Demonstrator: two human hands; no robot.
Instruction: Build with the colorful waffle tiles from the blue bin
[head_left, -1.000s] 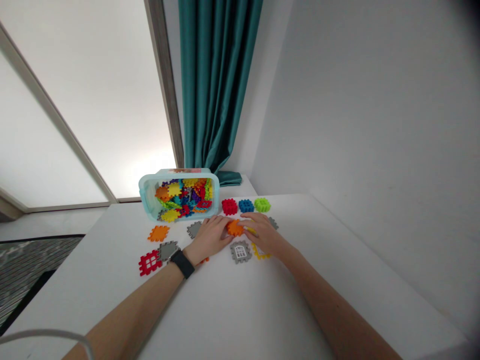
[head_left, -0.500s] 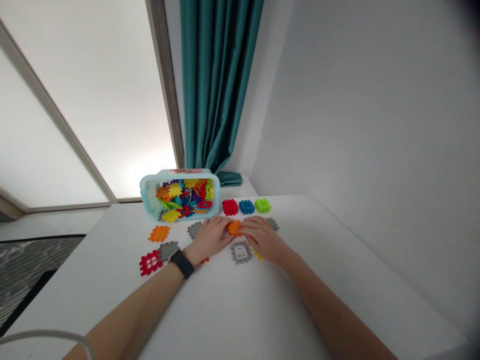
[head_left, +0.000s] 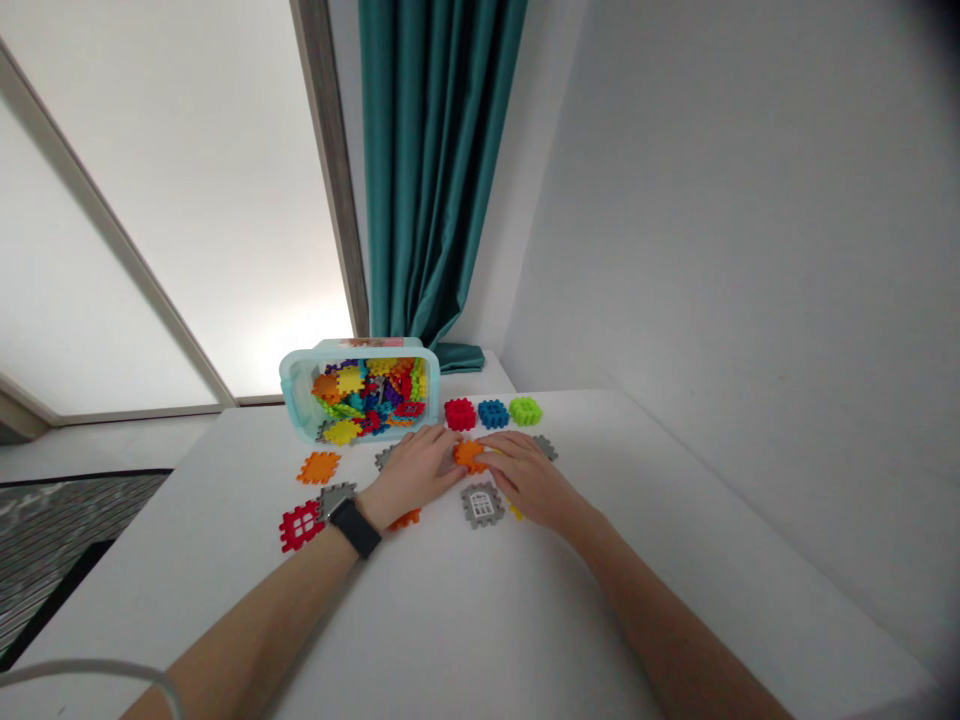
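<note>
Between my two hands is an orange interlocking tile (head_left: 469, 457) with a toothed edge. My left hand (head_left: 422, 468), with a black watch on the wrist, has its fingers closed at the tile's left side. From the right, my right hand (head_left: 529, 478) grips the same tile with thumb and fingers. Just in front lies a grey tile with a white window (head_left: 482, 505). A yellow tile (head_left: 516, 511) is mostly covered by my right hand. Another orange tile (head_left: 406, 519) shows partly beneath my left wrist.
A light blue bin (head_left: 300, 405) full of colourful tiles stands at the back left. Red (head_left: 460, 414), blue (head_left: 493, 414) and green (head_left: 526, 410) tile stacks sit behind my hands. A red window tile (head_left: 301, 526), a grey tile (head_left: 336, 499) and an orange tile (head_left: 319, 467) lie left.
My left hand has shifted slightly left and back, uncovering more of the orange tile under its wrist. The orange tile between my hands stays in nearly the same place.
</note>
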